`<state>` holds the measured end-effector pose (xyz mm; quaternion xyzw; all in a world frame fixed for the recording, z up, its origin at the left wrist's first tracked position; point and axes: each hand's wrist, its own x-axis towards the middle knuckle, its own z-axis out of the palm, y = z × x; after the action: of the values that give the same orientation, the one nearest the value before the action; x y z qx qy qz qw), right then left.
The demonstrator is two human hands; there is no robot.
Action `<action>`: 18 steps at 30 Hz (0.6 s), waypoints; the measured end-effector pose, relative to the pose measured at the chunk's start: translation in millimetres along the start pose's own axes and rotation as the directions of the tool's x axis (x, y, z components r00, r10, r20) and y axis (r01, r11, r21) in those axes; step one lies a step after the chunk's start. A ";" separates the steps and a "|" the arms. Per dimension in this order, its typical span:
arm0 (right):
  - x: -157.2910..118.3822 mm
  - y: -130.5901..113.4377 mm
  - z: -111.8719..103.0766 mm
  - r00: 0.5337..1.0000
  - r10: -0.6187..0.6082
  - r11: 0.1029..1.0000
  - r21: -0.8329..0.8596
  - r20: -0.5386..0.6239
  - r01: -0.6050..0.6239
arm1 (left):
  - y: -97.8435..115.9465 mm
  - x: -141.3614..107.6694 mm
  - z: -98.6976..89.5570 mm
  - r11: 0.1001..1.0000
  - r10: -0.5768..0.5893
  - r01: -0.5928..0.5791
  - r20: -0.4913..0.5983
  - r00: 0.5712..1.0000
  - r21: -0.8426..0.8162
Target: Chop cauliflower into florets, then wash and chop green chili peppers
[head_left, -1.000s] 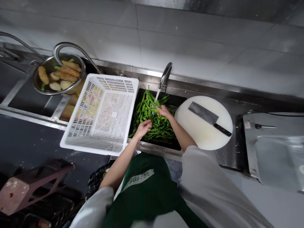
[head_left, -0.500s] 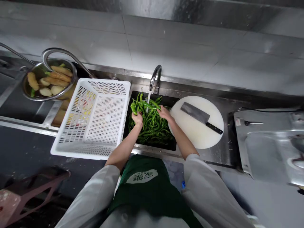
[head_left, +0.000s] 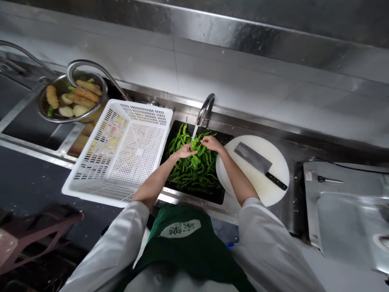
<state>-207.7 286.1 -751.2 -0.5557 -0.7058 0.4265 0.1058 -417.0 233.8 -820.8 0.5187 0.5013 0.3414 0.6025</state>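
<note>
Long green chili peppers [head_left: 194,178] fill the dark sink basin [head_left: 219,196] in front of me. Water runs from the curved faucet [head_left: 207,106] down onto the peppers beside my hands. My left hand [head_left: 184,151] is closed around a few green peppers just under the stream. Close by on the right, my right hand [head_left: 212,143] pinches at a green pepper in the same bunch, fingertips together. The two hands are a small gap apart above the pile. Exactly how many peppers each holds is hidden by the fingers.
A white plastic basket [head_left: 117,194] stands left of the basin. On the right, a cleaver [head_left: 253,157] lies on a round white cutting board [head_left: 258,190]. Farther left, a metal bowl [head_left: 42,106] holds large pale and orange-brown vegetables in water. A metal appliance [head_left: 340,215] stands far right.
My left hand has moved right with its peppers, toward the water stream. My right hand has come closer to it, and the long pepper it held stretched out no longer shows that way. The view has shifted slightly.
</note>
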 end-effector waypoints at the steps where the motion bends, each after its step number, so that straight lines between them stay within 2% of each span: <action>1: 0.0 6.4 -1.5 0.999 0.026 0.993 0.114 -0.042 -0.021 | -4.1 -2.2 1.0 0.993 -0.075 0.075 -0.003 0.997 -0.092; 3: -2.2 19.0 -4.6 0.988 0.094 0.948 0.313 -0.126 -0.051 | -11.7 -6.9 4.1 0.941 -0.187 0.155 -0.078 0.979 -0.301; 5: -8.1 30.0 -8.0 0.963 0.147 0.894 0.448 -0.227 -0.031 | -16.4 -8.8 5.5 0.880 -0.251 0.141 -0.192 0.949 -0.455; 7: -17.5 38.2 -11.0 0.919 0.183 0.836 0.547 -0.350 0.041 | -16.9 -6.4 2.4 0.804 -0.301 0.107 -0.245 0.922 -0.585; 9: -29.0 42.6 -11.2 0.836 0.238 0.777 0.613 -0.495 0.142 | -13.4 -1.1 -4.4 0.671 -0.354 0.022 -0.294 0.887 -0.741; 12: -45.0 40.1 3.1 0.631 0.362 0.697 0.649 -0.686 0.305 | -4.7 6.9 -12.0 0.450 -0.415 -0.150 -0.354 0.838 -0.881; 13: -49.1 37.0 13.8 0.575 0.403 0.668 0.658 -0.712 0.347 | -1.7 8.7 -11.3 0.411 -0.413 -0.160 -0.340 0.845 -0.898; 14: -52.5 33.0 27.8 0.554 0.431 0.636 0.676 -0.712 0.373 | 1.0 10.1 -8.5 0.388 -0.400 -0.133 -0.297 0.867 -0.912; 15: -55.4 28.7 44.8 0.571 0.445 0.605 0.702 -0.690 0.376 | 3.4 11.0 -3.6 0.381 -0.376 -0.082 -0.235 0.896 -0.921; 16: -58.0 24.6 63.8 0.617 0.450 0.581 0.736 -0.645 0.346 | 5.6 11.6 2.6 0.387 -0.346 -0.024 -0.169 0.923 -0.922; 18: -63.9 19.0 103.9 0.778 0.416 0.573 0.800 -0.471 0.178 | 8.9 12.4 16.4 0.426 -0.292 0.062 -0.072 0.954 -0.903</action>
<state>-236.2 180.2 -807.9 -0.6000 -0.3131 0.5007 0.5398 -397.0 242.8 -815.9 0.0275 0.3610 0.5421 0.7583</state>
